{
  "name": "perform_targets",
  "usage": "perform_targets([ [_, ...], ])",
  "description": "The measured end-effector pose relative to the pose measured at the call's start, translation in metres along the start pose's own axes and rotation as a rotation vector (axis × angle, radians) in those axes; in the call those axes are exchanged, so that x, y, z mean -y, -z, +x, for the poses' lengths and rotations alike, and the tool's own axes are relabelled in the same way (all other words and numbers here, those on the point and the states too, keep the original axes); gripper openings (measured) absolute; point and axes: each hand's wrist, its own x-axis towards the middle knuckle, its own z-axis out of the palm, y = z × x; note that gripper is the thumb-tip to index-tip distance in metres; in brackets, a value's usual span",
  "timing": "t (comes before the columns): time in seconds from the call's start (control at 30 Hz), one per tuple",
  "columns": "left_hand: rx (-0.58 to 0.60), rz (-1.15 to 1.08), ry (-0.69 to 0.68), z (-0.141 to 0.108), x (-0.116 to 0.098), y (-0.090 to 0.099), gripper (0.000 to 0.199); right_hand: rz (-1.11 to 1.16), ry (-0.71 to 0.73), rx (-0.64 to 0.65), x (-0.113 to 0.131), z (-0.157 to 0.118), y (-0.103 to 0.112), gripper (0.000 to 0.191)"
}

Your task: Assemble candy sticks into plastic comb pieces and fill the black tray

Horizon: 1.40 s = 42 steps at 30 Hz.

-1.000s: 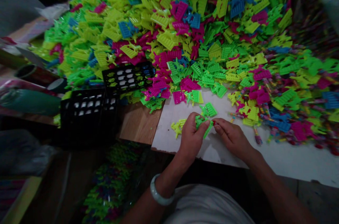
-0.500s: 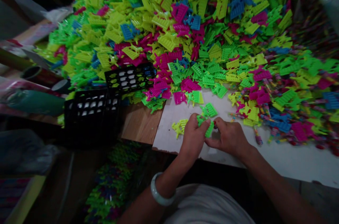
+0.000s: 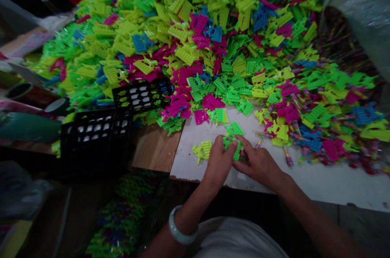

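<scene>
My left hand [image 3: 218, 160] is closed, its thumb and fingers pinching a bright green ribbed plastic toy piece [image 3: 228, 143] just above the white board. From the other side, my right hand [image 3: 258, 164] reaches in with thumb and forefinger at that piece. Between its fingers shows a bit of a small tube with a red end [image 3: 241, 153], mostly hidden. A second green toy piece [image 3: 234, 129] lies just beyond my hands. To the left of them rests a yellow toy piece [image 3: 201, 151] with a ribbed part.
A large heap of yellow, green, pink and blue toy pieces [image 3: 170, 30] covers the table's back. Small colourful tubes [image 3: 288, 157] mix with toys at right. Black perforated baskets [image 3: 91, 128] stand left, beside rolls [image 3: 30, 126]. The white board's front edge [image 3: 262, 191] is near my body.
The view has shifted slightly, so things appear further left. My right hand has moved in against the green toy piece, and its forefinger now lies along it. My left hand keeps its hold.
</scene>
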Motion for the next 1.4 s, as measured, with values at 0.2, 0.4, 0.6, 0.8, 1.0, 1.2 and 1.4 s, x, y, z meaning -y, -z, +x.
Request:
perform_targets([
  [0.2,0.054,0.320,-0.342,0.020,-0.013,0.003,0.027,-0.353,-0.204,-0.581,-0.051,-0.004,0.067,0.072],
  [0.4,0.110,0.881,-0.477,0.034,-0.008,-0.006,0.028,-0.348,0.062,-0.169,-0.068,-0.015,0.044,0.034],
  [0.6,0.138,0.860,-0.490,0.017,0.008,-0.004,0.024,-0.211,0.094,-0.114,-0.050,-0.015,0.002,0.014],
  [0.8,-0.026,0.697,-0.418,0.020,0.016,0.002,0.049,0.064,-0.013,-0.216,-0.042,0.013,-0.004,0.021],
  [1.0,0.043,0.742,-0.371,0.025,0.016,0.005,0.051,-0.041,-0.142,-0.044,-0.032,0.025,-0.008,0.017],
  [1.2,0.064,0.714,-0.434,0.019,0.010,0.012,0.062,0.282,-0.273,-0.006,-0.036,0.022,-0.001,0.016],
  [1.4,0.350,0.801,-0.718,0.016,-0.003,0.021,0.066,0.895,-0.450,0.110,-0.036,0.017,0.017,0.031],
])
